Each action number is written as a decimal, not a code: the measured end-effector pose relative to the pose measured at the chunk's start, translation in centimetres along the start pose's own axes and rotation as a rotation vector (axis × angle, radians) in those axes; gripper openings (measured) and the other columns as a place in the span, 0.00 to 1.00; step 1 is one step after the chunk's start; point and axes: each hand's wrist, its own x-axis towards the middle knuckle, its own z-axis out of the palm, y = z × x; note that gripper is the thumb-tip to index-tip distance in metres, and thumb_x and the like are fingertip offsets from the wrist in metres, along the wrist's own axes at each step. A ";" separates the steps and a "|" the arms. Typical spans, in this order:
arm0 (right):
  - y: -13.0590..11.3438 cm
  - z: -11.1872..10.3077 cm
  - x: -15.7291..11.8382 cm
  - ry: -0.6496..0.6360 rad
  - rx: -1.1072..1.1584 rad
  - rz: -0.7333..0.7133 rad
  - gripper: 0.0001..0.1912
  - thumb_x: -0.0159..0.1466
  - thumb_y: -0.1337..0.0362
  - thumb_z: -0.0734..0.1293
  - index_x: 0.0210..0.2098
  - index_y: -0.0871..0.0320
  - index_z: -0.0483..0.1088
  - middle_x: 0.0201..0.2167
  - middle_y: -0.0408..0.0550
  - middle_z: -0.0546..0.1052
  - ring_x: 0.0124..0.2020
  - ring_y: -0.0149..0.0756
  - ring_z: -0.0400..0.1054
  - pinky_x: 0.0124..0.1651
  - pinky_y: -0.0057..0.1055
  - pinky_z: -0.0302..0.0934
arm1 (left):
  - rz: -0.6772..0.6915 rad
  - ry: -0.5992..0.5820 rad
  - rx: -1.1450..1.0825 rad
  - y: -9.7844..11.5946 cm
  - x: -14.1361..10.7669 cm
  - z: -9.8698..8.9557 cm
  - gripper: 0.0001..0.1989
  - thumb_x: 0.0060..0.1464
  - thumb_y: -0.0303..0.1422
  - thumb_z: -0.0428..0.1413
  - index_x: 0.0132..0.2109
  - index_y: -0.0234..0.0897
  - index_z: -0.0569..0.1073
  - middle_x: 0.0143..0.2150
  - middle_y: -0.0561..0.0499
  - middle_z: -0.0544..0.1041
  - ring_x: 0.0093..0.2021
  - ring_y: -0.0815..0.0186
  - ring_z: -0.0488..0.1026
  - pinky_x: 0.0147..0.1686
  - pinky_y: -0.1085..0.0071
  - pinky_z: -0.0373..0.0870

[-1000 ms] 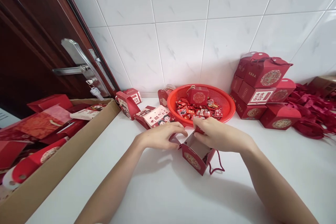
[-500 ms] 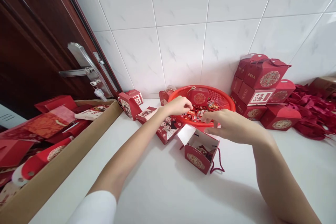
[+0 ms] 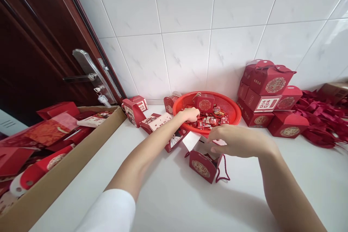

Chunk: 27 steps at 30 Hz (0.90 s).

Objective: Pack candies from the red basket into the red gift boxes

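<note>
My left hand [image 3: 192,114] reaches into the red plastic basket [image 3: 237,119], its fingers curled down among wrapped candies [image 3: 210,120]. What those fingers hold, if anything, is hidden. Just in front of the basket stands a small red gift box [image 3: 200,168] with its lid flaps up, a gold emblem on its front and a dark red cord handle [image 3: 225,177]. A few dark items are partly seen inside it. Over the box's right side hangs my right hand [image 3: 231,139], thumb and fingers apart, with nothing visible between them.
Closed red gift boxes [image 3: 273,85] are stacked at the right, beside a heap of dark red ribbon-like pieces [image 3: 318,116]. At the left, a cardboard carton [image 3: 89,145] holds more red boxes, near a door handle [image 3: 87,76]. A white flat-topped box [image 3: 160,121] lies under my left forearm.
My left hand has lowered into the candies and its fingers have closed. My right hand has moved from the basket's near rim down over the open gift box.
</note>
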 end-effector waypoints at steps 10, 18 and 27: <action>1.2 -0.3 0.2 -0.079 0.090 0.086 0.10 0.59 0.71 0.66 0.38 0.55 0.76 0.35 0.47 0.77 0.34 0.37 0.69 0.29 0.28 0.54 | 0.366 0.323 -0.593 2.0 -10.6 0.1 0.15 0.66 0.38 0.49 0.51 0.36 0.75 0.51 0.47 0.80 0.49 0.62 0.76 0.49 0.68 0.72; 2.2 -0.2 -0.1 -0.038 0.099 0.074 0.11 0.58 0.67 0.68 0.40 0.56 0.79 0.33 0.48 0.78 0.34 0.38 0.71 0.34 0.28 0.62 | 0.379 0.169 -0.453 3.0 -13.3 2.7 0.15 0.67 0.40 0.51 0.53 0.41 0.76 0.43 0.50 0.82 0.41 0.62 0.78 0.42 0.70 0.70; 2.6 -0.8 -1.0 -0.022 0.018 0.184 0.16 0.59 0.71 0.66 0.44 0.58 0.79 0.41 0.52 0.80 0.41 0.42 0.75 0.37 0.30 0.66 | 0.123 0.144 -0.256 4.0 -16.0 3.0 0.29 0.54 0.51 0.62 0.58 0.43 0.74 0.51 0.45 0.75 0.49 0.53 0.74 0.46 0.63 0.69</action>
